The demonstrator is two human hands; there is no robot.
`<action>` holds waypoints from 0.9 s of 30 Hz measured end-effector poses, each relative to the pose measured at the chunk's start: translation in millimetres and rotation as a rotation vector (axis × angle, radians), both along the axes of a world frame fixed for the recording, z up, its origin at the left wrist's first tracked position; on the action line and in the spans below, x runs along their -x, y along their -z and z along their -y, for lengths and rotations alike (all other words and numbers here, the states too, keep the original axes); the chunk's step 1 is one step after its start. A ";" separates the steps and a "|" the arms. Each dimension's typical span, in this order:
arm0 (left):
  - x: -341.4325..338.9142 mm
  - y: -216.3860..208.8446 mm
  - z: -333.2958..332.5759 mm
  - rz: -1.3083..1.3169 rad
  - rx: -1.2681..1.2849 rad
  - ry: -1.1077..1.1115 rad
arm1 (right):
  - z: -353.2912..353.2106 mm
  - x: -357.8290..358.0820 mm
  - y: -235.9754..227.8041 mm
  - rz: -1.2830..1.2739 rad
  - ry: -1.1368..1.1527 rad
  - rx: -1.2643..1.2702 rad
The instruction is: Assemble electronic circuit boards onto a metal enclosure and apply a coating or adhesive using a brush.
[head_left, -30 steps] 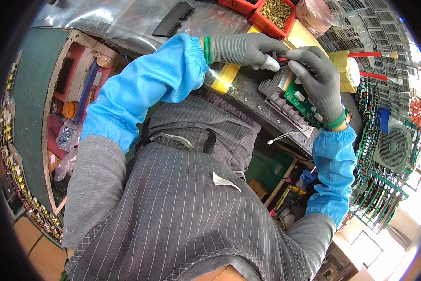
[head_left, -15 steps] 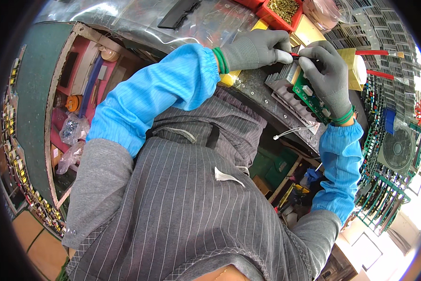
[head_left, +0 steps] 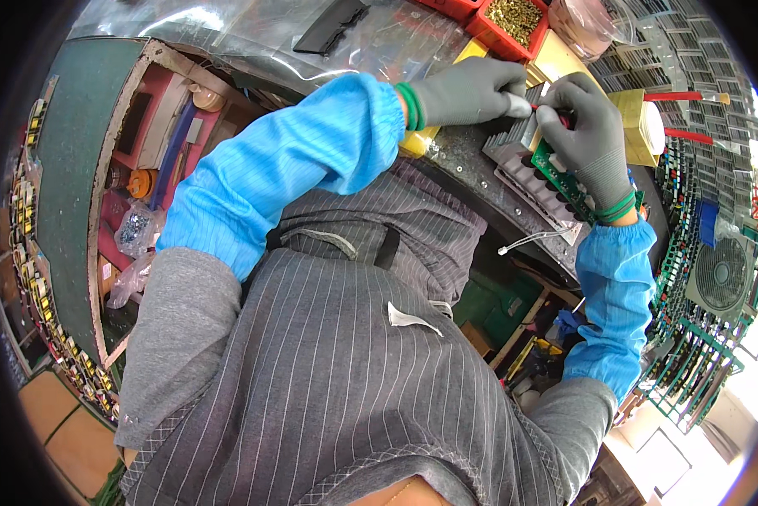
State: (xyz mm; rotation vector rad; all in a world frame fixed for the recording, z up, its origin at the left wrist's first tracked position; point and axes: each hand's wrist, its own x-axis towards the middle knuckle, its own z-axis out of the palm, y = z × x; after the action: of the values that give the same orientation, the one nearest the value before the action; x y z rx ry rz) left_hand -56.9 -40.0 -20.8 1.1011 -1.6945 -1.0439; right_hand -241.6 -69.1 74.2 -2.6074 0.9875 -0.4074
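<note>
Both my hands wear grey gloves and come together over the workbench (head_left: 463, 162) at the upper right. The finger and thumb of my left hand (head_left: 473, 91) are pinched, close to a small red part (head_left: 534, 106) whose kind is too small to tell. My right hand (head_left: 586, 133) has curled fingers around something red and dark, mostly hidden by the glove. Directly beneath the hands stands a grey finned heat sink (head_left: 514, 150) with a green circuit board (head_left: 551, 169) along its side. A white cable (head_left: 537, 240) with a small connector hangs at the bench edge.
Red bins (head_left: 531, 40), one with small brass-coloured parts, stand beyond my hands. A yellow-sided block (head_left: 630, 126) and red-handled tools (head_left: 674, 96) lie to the right. On the left is an open cabinet (head_left: 101, 211). Dense racks of circuit boards (head_left: 691, 346) fill the right side.
My hands stay close together over the heat sink, and the right fingers have curled in more. The whole view has shifted slightly.
</note>
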 end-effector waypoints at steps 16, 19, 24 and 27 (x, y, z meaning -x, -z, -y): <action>-152.8 -27.2 -27.0 0.637 0.207 -0.436 | -5.2 -5.7 -7.7 0.039 -0.026 -0.015; -157.1 -35.0 -29.9 1.103 0.025 -0.470 | -5.0 -2.8 -4.5 0.045 -0.023 0.009; -167.0 -24.8 -23.9 1.007 -0.137 -0.442 | -5.4 -4.3 -5.3 0.032 -0.008 0.011; -178.6 -15.8 -25.0 0.803 -0.095 -0.448 | -5.0 -3.2 -5.3 0.033 -0.013 0.018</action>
State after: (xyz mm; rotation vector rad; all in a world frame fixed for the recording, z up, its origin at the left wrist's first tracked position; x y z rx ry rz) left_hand 121.7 -15.0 -5.0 2.0298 -1.8433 -0.4030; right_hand -238.4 -64.0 79.5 -2.6127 0.9601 -0.4570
